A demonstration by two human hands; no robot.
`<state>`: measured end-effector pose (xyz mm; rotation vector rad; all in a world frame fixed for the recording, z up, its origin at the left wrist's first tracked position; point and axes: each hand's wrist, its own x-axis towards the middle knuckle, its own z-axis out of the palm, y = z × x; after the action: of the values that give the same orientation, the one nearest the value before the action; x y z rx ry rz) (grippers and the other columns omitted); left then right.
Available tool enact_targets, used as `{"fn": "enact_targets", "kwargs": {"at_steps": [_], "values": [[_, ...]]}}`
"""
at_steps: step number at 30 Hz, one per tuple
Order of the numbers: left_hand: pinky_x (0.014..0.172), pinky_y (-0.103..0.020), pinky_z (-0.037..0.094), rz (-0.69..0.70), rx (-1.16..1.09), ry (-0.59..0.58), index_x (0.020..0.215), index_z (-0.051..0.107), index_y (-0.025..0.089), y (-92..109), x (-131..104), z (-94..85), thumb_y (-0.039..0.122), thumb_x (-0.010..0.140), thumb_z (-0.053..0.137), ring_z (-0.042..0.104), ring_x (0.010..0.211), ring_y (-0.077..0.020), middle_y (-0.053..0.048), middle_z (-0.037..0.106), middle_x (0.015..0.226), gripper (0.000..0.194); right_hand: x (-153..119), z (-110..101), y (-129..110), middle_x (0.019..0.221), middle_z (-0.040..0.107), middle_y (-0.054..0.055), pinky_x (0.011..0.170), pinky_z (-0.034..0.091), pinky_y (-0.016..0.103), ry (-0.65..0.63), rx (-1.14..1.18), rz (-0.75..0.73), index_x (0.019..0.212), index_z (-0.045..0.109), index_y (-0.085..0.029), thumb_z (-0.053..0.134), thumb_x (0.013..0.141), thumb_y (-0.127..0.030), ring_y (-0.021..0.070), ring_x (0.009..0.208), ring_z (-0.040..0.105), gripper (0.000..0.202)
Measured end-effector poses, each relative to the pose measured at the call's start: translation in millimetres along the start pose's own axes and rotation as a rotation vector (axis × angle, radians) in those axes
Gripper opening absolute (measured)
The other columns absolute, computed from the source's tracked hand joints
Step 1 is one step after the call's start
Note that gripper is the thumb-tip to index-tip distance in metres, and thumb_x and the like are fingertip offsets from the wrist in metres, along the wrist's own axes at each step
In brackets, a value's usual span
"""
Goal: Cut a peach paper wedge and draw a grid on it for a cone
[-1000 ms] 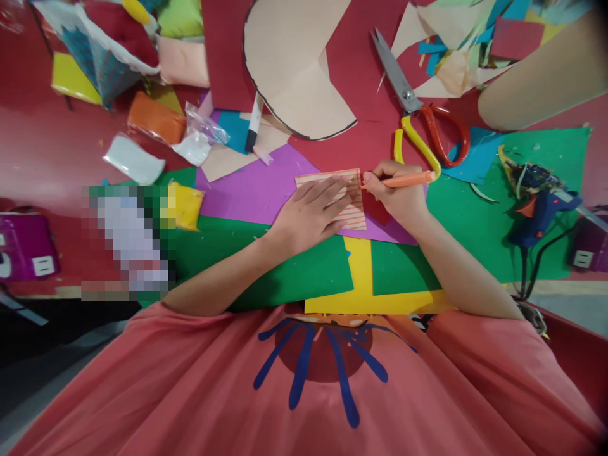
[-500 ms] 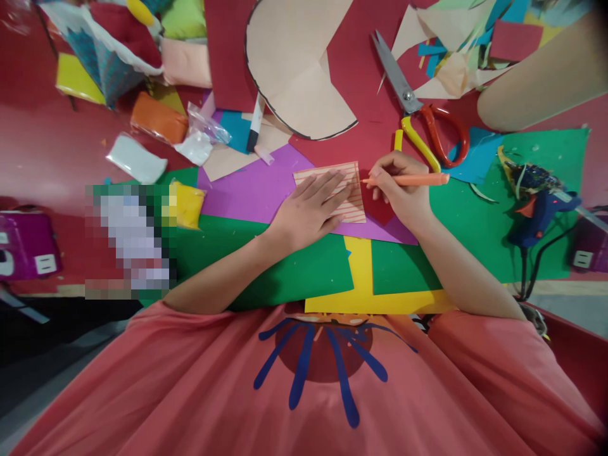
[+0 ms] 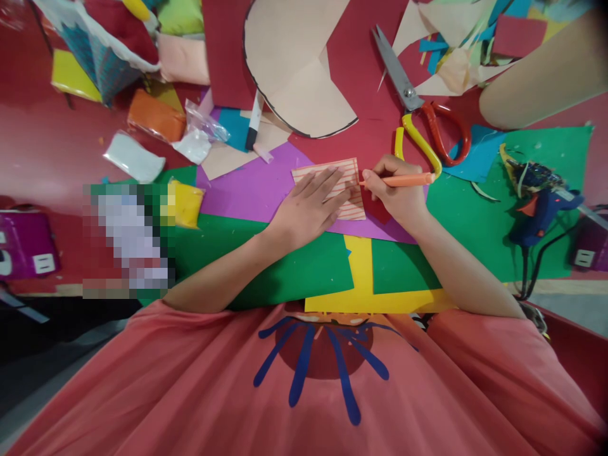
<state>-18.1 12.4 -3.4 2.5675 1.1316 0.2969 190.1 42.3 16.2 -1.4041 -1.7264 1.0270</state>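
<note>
My left hand (image 3: 308,206) lies with fingers stretched out over a small cream paper piece (image 3: 351,209) ruled with orange-red stripes. Part of the piece is hidden under the palm and fingers. An orange felt-tip pen (image 3: 408,180) is gripped in my right hand (image 3: 396,190), its tip pointing left at the right edge of the striped piece. Beneath lie a purple sheet (image 3: 247,190) and a red sheet (image 3: 375,136). Scissors (image 3: 408,95) with one red and one yellow handle rest just beyond my right hand, blades partly apart.
A cream cut-out (image 3: 294,82) with a black outline lies ahead. Clay packets, including an orange one (image 3: 156,117) and a yellow one (image 3: 187,202), sit on the left. On the right are a blue glue gun (image 3: 544,218), a cream tube (image 3: 541,82) and paper scraps (image 3: 451,38).
My right hand and the pen have shifted slightly, with the pen's back end now lower and further left. My left hand stays flat on the striped piece.
</note>
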Motion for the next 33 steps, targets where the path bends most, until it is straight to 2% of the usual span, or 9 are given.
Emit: {"fn": "enact_targets", "kwargs": {"at_steps": [8, 14, 20, 22, 25, 28, 31, 33], "values": [[0.117, -0.05, 0.03, -0.001, -0.022, 0.021, 0.139, 0.048, 0.021, -2.1, -0.9, 3.3, 0.029, 0.099, 0.038, 0.036, 0.143, -0.0276, -0.014, 0.041, 0.153, 0.042, 1.1, 0.0, -0.1, 0.05, 0.045, -0.004, 0.047, 0.03, 0.027, -0.068, -0.008, 0.021, 0.054, 0.039, -0.022, 0.061, 0.082, -0.022, 0.009, 0.048, 0.038, 0.036], [0.116, -0.048, 0.031, 0.002, 0.006, 0.025, 0.142, 0.045, 0.02, -2.1, -0.3, 4.5, 0.03, 0.099, 0.038, 0.037, 0.143, -0.0277, -0.014, 0.042, 0.152, 0.044, 0.3, 0.7, 0.5, 0.051, 0.044, -0.004, 0.048, 0.029, 0.027, -0.007, -0.007, -0.014, 0.055, 0.039, -0.021, 0.059, 0.084, -0.023, 0.009, 0.049, 0.038, 0.035], [0.118, -0.048, 0.029, -0.006, -0.013, 0.01, 0.14, 0.048, 0.02, -2.4, -0.2, 4.5, 0.03, 0.1, 0.036, 0.035, 0.144, -0.0272, -0.014, 0.04, 0.153, 0.043, 1.9, 0.6, 2.7, 0.048, 0.045, -0.004, 0.046, 0.029, 0.026, -0.083, 0.048, 0.033, 0.051, 0.04, -0.021, 0.064, 0.079, -0.015, 0.0088, 0.048, 0.037, 0.037], [0.117, -0.049, 0.029, -0.006, -0.021, 0.014, 0.14, 0.048, 0.021, -2.5, -0.6, 4.2, 0.03, 0.099, 0.037, 0.036, 0.144, -0.0269, -0.013, 0.04, 0.153, 0.043, 1.7, -0.3, 2.5, 0.048, 0.047, -0.004, 0.045, 0.032, 0.026, -0.08, 0.114, 0.051, 0.053, 0.043, -0.022, 0.064, 0.082, -0.02, 0.0092, 0.047, 0.039, 0.036], [0.117, -0.05, 0.029, -0.015, -0.029, 0.028, 0.139, 0.049, 0.023, -2.8, -1.3, 4.4, 0.029, 0.099, 0.037, 0.036, 0.143, -0.0267, -0.013, 0.041, 0.153, 0.042, 0.4, -1.0, 1.1, 0.05, 0.05, -0.003, 0.042, 0.033, 0.026, -0.039, 0.22, 0.075, 0.056, 0.048, -0.022, 0.057, 0.09, -0.037, 0.0087, 0.042, 0.041, 0.038], [0.117, -0.05, 0.028, -0.051, -0.022, 0.057, 0.139, 0.049, 0.023, -3.6, -1.7, 4.9, 0.028, 0.1, 0.037, 0.036, 0.143, -0.0271, -0.013, 0.041, 0.153, 0.041, -0.8, -0.8, 0.2, 0.051, 0.05, -0.004, 0.042, 0.032, 0.027, -0.004, 0.261, 0.07, 0.059, 0.05, -0.022, 0.055, 0.09, -0.05, 0.0079, 0.041, 0.041, 0.042], [0.116, -0.048, 0.03, -0.065, -0.039, 0.075, 0.139, 0.049, 0.022, -3.2, -0.5, 4.3, 0.028, 0.1, 0.037, 0.037, 0.142, -0.0262, -0.013, 0.044, 0.151, 0.041, -1.0, -0.3, 0.7, 0.055, 0.051, -0.004, 0.045, 0.034, 0.026, -0.003, 0.234, 0.058, 0.065, 0.051, -0.023, 0.063, 0.084, -0.05, 0.0088, 0.045, 0.046, 0.035], [0.114, -0.044, 0.035, -0.035, -0.06, 0.069, 0.133, 0.055, 0.023, -1.6, 1.1, 2.6, 0.027, 0.101, 0.036, 0.045, 0.137, -0.0235, -0.01, 0.053, 0.144, 0.038, -0.9, 0.2, 1.2, 0.057, 0.051, -0.004, 0.046, 0.033, 0.026, -0.012, 0.19, 0.051, 0.065, 0.05, -0.022, 0.066, 0.083, -0.043, 0.0095, 0.049, 0.047, 0.032]]}}
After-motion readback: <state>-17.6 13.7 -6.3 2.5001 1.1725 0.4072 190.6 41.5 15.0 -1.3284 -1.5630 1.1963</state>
